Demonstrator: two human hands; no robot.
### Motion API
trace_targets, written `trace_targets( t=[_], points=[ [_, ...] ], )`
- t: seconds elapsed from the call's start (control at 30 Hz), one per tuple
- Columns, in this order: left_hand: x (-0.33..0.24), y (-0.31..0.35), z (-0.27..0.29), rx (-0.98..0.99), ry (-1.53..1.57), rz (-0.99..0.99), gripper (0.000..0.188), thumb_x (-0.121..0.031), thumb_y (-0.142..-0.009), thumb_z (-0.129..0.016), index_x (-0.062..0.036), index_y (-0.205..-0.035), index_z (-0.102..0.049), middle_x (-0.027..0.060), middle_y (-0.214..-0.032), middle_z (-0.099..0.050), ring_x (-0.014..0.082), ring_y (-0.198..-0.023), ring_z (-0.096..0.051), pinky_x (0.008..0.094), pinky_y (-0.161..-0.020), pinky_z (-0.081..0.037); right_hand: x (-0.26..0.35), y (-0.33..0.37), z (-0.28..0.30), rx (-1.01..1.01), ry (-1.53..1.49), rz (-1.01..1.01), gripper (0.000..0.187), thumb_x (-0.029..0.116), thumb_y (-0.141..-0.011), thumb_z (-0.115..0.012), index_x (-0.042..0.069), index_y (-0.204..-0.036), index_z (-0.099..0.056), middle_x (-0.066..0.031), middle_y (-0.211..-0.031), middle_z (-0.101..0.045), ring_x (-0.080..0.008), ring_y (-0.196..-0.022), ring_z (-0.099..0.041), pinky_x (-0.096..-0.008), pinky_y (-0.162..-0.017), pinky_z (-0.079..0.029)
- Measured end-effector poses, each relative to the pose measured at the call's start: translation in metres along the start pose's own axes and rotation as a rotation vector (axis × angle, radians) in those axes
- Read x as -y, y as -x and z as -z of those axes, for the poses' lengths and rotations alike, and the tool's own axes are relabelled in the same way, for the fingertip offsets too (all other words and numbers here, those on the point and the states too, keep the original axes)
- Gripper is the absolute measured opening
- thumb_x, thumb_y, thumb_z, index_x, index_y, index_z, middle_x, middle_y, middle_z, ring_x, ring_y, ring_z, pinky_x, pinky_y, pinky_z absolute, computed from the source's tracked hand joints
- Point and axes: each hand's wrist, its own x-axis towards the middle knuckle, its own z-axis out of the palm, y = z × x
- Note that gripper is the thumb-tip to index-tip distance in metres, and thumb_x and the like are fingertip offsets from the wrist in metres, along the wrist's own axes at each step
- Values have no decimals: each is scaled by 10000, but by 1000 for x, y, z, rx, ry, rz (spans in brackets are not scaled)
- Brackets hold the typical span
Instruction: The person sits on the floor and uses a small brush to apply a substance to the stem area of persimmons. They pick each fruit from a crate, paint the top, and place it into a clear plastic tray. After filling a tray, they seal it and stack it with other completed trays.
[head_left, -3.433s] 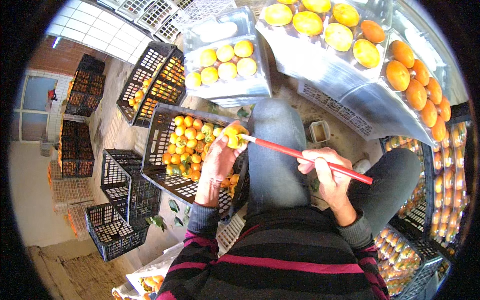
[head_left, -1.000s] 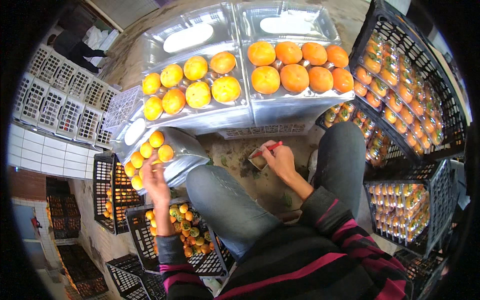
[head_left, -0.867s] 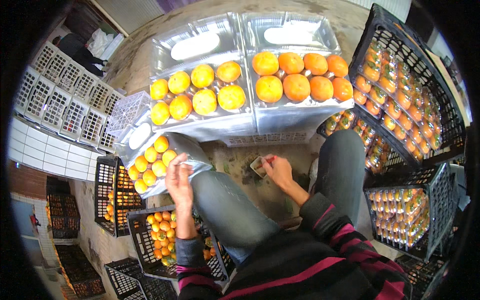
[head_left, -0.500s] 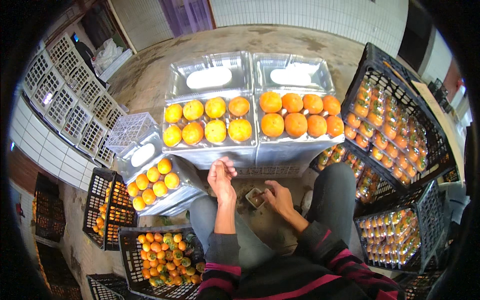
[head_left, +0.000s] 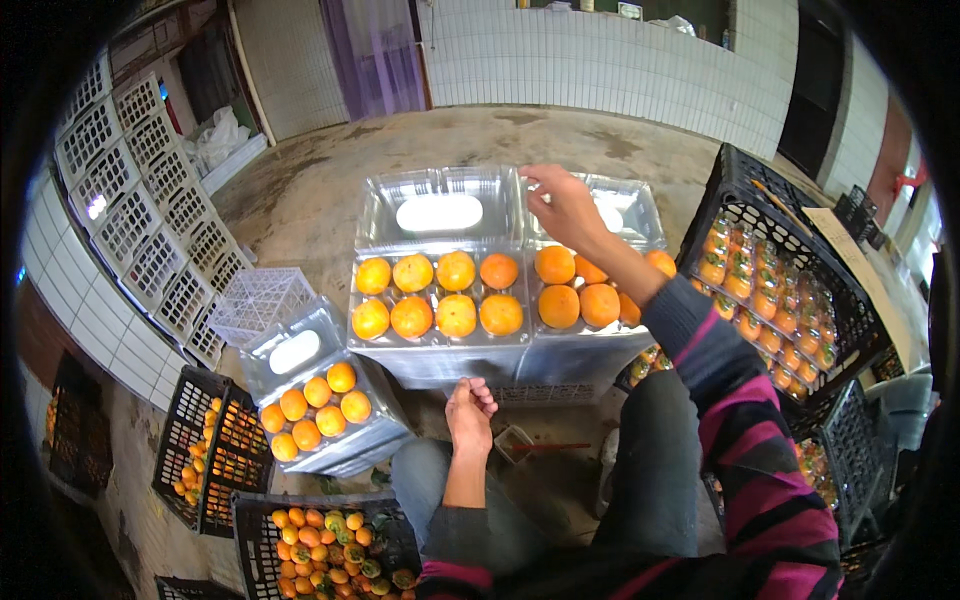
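Two clear plastic trays lie flat, side by side, around the centre of the frame. The left tray (head_left: 440, 344) holds eight round orange fruits (head_left: 456, 271) in two rows of four. Its clear lid (head_left: 440, 205), bearing a white oval, stands open toward the top of the frame. The right tray (head_left: 550, 336) holds similar fruits, some hidden; its lid (head_left: 630, 200) is open too, partly covered from view.

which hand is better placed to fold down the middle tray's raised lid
Probably the right hand: it is at or near the far right corner of that lid; the left hand is nearer the left knee.
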Motion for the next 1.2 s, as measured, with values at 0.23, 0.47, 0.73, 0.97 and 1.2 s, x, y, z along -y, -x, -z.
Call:
trace_targets(
  t=[0.23, 0.47, 0.73, 0.97, 1.2],
  points=[
    [-12, -6, 12, 0, 17, -3, 226, -296, -917, -444, -94, -867, -533, -10, -712, -507, 120, -642, -481, 265, -576, -408, -64, -57, -79, 246, 329, -115, 317, 146, -780, -535, -7, -1057, -552, -231, -1086, -523, -383, -902, -570, -445, -800, -475],
    [-7, -2, 0, 21, 32, -33, 227, -292, -913, -452, -84, -875, -535, -6, -711, -507, 123, -643, -483, 266, -573, -410, -69, -73, -69, 298, 570, -88, 213, 88, -734, -544, 23, -925, -610, -194, -950, -581, -337, -861, -605, -399, -756, -505],
    [-13, -16, 13, 2, -22, -40, 200, -251, -777, -594, -76, -871, -619, 1, -731, -558, 89, -632, -500, 240, -607, -446, -18, -85, -37, 226, 605, 104, 289, 263, -822, -575, 72, -1029, -508, -161, -850, -608, -328, -768, -587, -417, -654, -472],
    [-8, 4, -2, 53, 30, -79, 147, -200, -837, -519, -72, -799, -580, 7, -664, -516, 96, -564, -480, 229, -493, -429, -20, -26, 12, 468, 498, 491, 473, 66, -871, -455, 156, -1330, -394, -189, -1084, -572, -323, -857, -598, -392, -705, -478],
    [27, 12, -13, -37, -21, -142, 215, -151, -853, -461, -26, -731, -586, 74, -618, -572, 133, -460, -501, 278, -355, -394, 45, 25, -13, 943, 219, 543, 533, 107, -864, -479, 14, -1361, -310, -175, -1399, -330, -309, -1310, -284, -385, -1079, -217]
  ],
)
